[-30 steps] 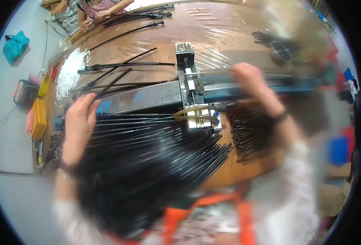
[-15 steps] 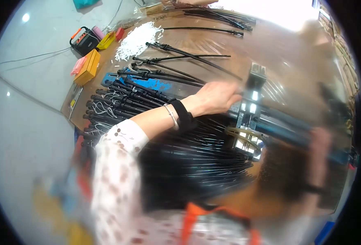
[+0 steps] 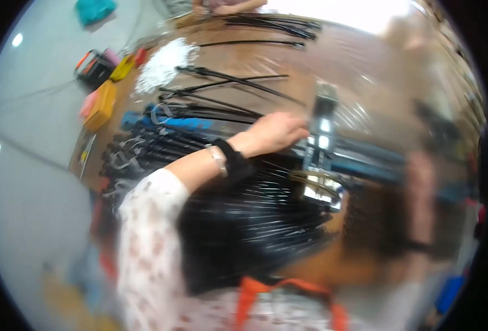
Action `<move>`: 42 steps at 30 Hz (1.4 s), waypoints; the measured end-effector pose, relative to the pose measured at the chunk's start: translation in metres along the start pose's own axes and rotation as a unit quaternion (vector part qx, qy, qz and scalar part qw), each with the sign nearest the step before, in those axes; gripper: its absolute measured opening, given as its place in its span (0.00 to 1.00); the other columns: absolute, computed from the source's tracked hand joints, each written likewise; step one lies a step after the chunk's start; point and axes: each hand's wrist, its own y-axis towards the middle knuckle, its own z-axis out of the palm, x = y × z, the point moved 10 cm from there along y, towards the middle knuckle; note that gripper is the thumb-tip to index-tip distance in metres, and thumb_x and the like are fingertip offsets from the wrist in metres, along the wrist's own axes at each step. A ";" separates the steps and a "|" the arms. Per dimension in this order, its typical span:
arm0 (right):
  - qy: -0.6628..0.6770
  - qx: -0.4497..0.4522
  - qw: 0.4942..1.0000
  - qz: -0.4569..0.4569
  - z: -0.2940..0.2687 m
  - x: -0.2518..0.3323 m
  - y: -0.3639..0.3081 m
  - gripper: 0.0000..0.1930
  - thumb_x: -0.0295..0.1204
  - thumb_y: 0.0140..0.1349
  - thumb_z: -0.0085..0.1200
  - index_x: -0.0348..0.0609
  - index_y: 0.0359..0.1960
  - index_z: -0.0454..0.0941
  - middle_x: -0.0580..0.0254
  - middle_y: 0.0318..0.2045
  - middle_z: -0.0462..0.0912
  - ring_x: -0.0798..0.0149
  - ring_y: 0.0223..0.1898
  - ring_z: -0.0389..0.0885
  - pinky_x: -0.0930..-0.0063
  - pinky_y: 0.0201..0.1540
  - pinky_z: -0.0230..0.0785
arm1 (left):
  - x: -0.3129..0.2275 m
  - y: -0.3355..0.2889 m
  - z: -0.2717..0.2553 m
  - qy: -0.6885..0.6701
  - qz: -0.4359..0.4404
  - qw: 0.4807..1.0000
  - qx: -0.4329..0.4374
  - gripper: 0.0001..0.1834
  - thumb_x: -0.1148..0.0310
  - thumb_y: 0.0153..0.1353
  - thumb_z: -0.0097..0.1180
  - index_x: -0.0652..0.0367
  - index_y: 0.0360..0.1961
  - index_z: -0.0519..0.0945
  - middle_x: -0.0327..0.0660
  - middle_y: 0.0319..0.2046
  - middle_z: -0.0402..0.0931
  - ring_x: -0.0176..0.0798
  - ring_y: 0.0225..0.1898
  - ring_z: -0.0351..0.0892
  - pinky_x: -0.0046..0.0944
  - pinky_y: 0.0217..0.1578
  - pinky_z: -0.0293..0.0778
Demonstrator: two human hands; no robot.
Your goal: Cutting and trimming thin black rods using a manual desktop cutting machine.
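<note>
My left hand (image 3: 277, 132) is closed, its fingers curled down beside a shiny metal fixture (image 3: 323, 129) on the table. What its fingers hold is hidden behind the hand. Below my left forearm lies a thick bundle of thin black rods (image 3: 266, 204), their thicker ends at the left with loose white cords. A yellowish band (image 3: 315, 185) loops around the fixture's near part. My right hand (image 3: 421, 176) is smeared by motion right of the fixture, near a dark bar (image 3: 365, 160) running rightward from it; its fingers cannot be made out.
More black rods (image 3: 244, 83) lie crossed beyond my left hand, by a blue tray (image 3: 191, 122). A heap of small white pieces (image 3: 166, 63) sits at the far left, near a yellow box (image 3: 101, 105). Another person's arm (image 3: 235, 7) rests at the far edge.
The whole view has shifted, so the table appears further left. My left hand remains beside the fixture, fingers curled. My right hand stays blurred at the right.
</note>
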 end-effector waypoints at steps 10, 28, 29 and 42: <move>0.168 -0.014 0.980 -0.107 -0.024 0.155 -0.033 0.17 0.28 0.58 0.63 0.41 0.49 0.80 0.57 0.40 0.85 0.54 0.41 0.79 0.60 0.45 0.64 | -0.008 0.008 0.008 0.145 -0.053 0.988 -0.010 0.10 0.61 0.69 0.49 0.55 0.40 0.76 0.55 0.30 0.81 0.62 0.37 0.80 0.59 0.36 0.74; 0.165 0.185 0.967 -0.067 0.083 0.131 -0.043 0.38 0.57 0.56 0.61 0.41 0.59 0.72 0.40 0.56 0.77 0.38 0.61 0.71 0.45 0.62 0.63 | -0.024 0.001 0.008 0.230 0.123 0.959 -0.110 0.06 0.68 0.66 0.52 0.57 0.34 0.70 0.49 0.27 0.75 0.57 0.30 0.77 0.52 0.29 0.71; 0.129 0.143 0.976 -0.098 0.075 0.131 -0.060 0.43 0.59 0.53 0.62 0.43 0.64 0.68 0.43 0.62 0.72 0.37 0.67 0.63 0.41 0.67 0.53 | -0.027 0.005 0.004 0.276 0.139 0.944 -0.114 0.06 0.68 0.65 0.54 0.56 0.33 0.71 0.46 0.26 0.74 0.52 0.29 0.78 0.50 0.28 0.72; 0.488 0.103 0.853 0.154 0.053 0.122 -0.045 0.09 0.29 0.64 0.58 0.37 0.41 0.84 0.54 0.34 0.87 0.62 0.36 0.85 0.73 0.41 0.75 | -0.008 -0.078 0.019 0.260 -0.019 0.957 0.128 0.04 0.66 0.57 0.59 0.53 0.29 0.79 0.42 0.34 0.77 0.47 0.45 0.76 0.46 0.42 0.70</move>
